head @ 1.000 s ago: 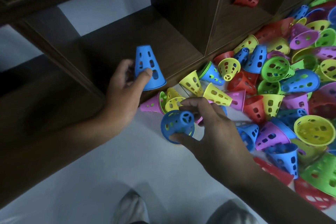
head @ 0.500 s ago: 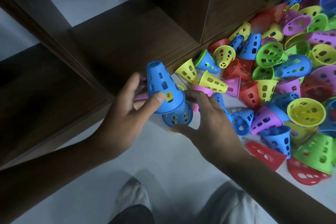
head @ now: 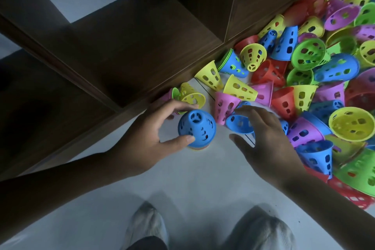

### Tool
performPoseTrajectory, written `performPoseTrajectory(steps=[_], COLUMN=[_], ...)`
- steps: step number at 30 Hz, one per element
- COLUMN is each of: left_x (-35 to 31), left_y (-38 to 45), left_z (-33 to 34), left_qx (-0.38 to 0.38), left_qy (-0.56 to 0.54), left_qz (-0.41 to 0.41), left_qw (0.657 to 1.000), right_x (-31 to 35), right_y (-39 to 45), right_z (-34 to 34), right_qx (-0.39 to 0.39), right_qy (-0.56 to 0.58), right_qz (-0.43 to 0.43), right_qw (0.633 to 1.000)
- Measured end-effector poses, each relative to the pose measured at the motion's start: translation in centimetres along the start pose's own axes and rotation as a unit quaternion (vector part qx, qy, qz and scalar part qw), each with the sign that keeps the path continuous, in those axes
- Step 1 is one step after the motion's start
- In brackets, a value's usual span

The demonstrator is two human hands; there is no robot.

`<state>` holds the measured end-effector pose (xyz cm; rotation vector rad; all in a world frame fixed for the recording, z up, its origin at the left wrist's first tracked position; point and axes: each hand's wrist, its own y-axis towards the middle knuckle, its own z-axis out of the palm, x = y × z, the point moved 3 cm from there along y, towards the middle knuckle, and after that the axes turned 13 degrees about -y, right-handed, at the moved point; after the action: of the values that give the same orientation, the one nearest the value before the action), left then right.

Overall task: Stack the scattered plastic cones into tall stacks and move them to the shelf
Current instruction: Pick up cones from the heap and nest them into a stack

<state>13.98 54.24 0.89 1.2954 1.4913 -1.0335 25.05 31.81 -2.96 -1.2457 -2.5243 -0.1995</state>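
Pale floor [head: 182,184] runs beside a dark wooden shelf [head: 142,32], with a heap of loose cones [head: 304,63] in blue, yellow, green, pink and red spread to the right. On the floor by the shelf's edge, the left hand [head: 148,144] grips a short stack [head: 196,128] topped by a blue cone. Just beside it, the right hand [head: 269,142] hovers with fingers spread over a blue cone [head: 238,123] lying on its side, holding nothing.

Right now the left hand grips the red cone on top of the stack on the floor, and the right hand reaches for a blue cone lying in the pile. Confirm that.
Not quite: the cone on top of the stack is blue, not red, as the head view shows. The left hand does grip it, and the right hand reaches toward a blue cone lying in the pile.
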Motion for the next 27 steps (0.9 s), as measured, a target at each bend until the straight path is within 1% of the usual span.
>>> performPoseTrajectory(steps=[3, 5, 8, 11, 13, 17, 19, 21, 24, 27], left_x=[1.1, 1.9, 3.0, 4.4, 5.4, 6.7, 6.9, 7.2, 8.1, 8.6], left_y=[0.1, 0.3, 0.9, 1.8, 2.6, 4.0, 4.5, 4.9, 5.3, 5.3], left_z=[-0.3, -1.1, -2.8, -3.8, -4.1, -3.6, -3.1, -2.8, -2.4, -2.2], left_qx=[0.011, 0.005, -0.028, -0.057, -0.054, -0.042, -0.048, -0.038, -0.016, -0.032], left_qy=[0.005, 0.01, 0.011, 0.02, 0.054, 0.139, 0.189, 0.242, 0.296, 0.326], left_qz=[-0.007, -0.004, 0.01, 0.001, 0.005, 0.042, 0.051, 0.058, 0.032, -0.014], left_qw=[1.0, 1.0, 0.999, 0.998, 0.997, 0.989, 0.979, 0.968, 0.955, 0.945], right_x=[-0.7, -1.0, -1.1, -1.0, -1.0, -0.9, -0.7, -0.6, -0.3, -0.2], right_y=[0.6, 0.7, 0.7, 0.7, 0.7, 0.4, 0.1, -0.1, -0.4, -0.7], right_z=[0.6, 0.9, 1.2, 1.4, 1.6, 1.9, 2.0, 2.0, 2.0, 2.2], right_qx=[0.014, 0.031, 0.055, 0.063, 0.059, 0.032, 0.021, 0.013, 0.012, 0.019], right_qy=[-0.033, -0.048, -0.054, -0.055, -0.052, -0.033, -0.026, -0.017, 0.002, 0.018], right_qz=[0.005, 0.008, 0.005, 0.003, 0.004, 0.019, 0.027, 0.037, 0.055, 0.071], right_qw=[0.999, 0.998, 0.997, 0.996, 0.997, 0.999, 0.999, 0.999, 0.998, 0.997])
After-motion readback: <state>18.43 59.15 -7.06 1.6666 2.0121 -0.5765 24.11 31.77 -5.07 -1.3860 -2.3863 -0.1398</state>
